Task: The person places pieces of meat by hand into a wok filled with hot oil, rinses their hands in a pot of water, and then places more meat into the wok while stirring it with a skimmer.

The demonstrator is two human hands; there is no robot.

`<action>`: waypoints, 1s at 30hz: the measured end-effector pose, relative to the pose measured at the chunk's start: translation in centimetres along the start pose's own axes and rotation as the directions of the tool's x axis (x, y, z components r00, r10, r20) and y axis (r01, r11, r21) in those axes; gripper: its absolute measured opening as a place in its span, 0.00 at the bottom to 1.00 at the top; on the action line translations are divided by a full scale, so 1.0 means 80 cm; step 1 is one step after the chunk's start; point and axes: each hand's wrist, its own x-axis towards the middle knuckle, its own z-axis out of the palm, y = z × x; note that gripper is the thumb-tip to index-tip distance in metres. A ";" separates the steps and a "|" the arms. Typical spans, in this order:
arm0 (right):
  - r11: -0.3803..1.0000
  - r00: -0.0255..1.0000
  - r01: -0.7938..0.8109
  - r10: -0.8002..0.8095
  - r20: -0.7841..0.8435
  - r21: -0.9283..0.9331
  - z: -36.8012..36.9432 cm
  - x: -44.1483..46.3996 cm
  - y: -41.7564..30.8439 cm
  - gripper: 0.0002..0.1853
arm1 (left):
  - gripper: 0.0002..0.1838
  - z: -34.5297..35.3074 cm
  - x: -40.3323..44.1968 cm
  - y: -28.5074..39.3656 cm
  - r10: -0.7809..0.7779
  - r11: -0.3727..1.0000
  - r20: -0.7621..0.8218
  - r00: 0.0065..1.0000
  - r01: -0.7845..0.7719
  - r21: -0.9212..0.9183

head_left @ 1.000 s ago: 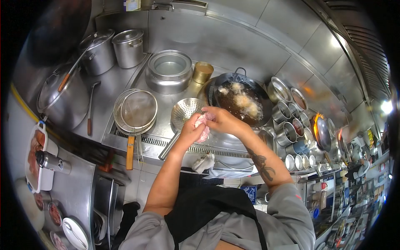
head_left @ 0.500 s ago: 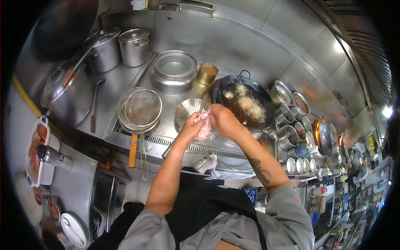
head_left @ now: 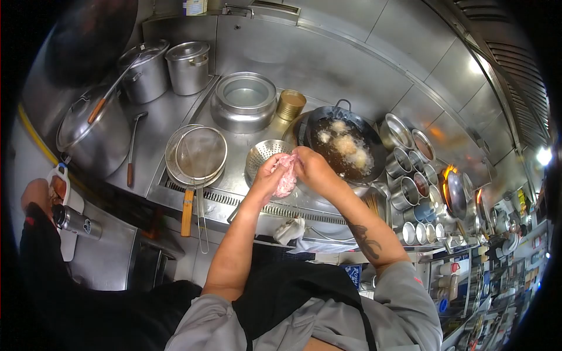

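Meat (head_left: 285, 180) gripped in left hand (head_left: 267, 177), right hand (head_left: 316, 168) pinching its right edge; long axis runs toward apron (head_left: 275, 298). Wok (head_left: 376, 151) beyond, to right; right hand nearer.

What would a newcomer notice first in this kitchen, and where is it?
Probably the black wok right of centre on the cooktop, where pale golden pieces fry amid foam in dark oil. Below and left of it, the person's left grip and right grip hold raw pink meat. Farther right, orange flames show beside a dark pan.
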 end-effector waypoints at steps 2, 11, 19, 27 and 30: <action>1.000 1.000 -0.007 0.007 -0.003 0.004 0.000 0.000 0.000 0.09 | 0.12 0.002 0.001 0.000 0.013 1.000 -0.007 1.000 -0.013 0.029; 0.968 0.968 0.125 -0.071 0.242 -0.215 0.012 -0.006 0.018 0.08 | 0.06 -0.006 0.003 -0.013 0.014 0.929 -0.039 0.999 0.001 0.369; 0.999 0.991 0.026 -0.021 0.135 -0.035 0.024 -0.008 0.018 0.06 | 0.03 -0.008 0.012 -0.024 -0.010 0.981 -0.111 0.994 0.032 0.194; 0.842 0.948 -0.317 0.276 0.156 0.437 0.048 -0.013 0.051 0.09 | 0.05 -0.018 0.019 -0.020 -0.086 0.996 -0.071 0.994 0.085 -0.007; 0.635 0.882 -0.458 0.410 0.232 0.622 0.050 -0.015 0.048 0.11 | 0.06 -0.016 0.018 -0.015 -0.116 0.990 -0.089 0.989 0.108 -0.090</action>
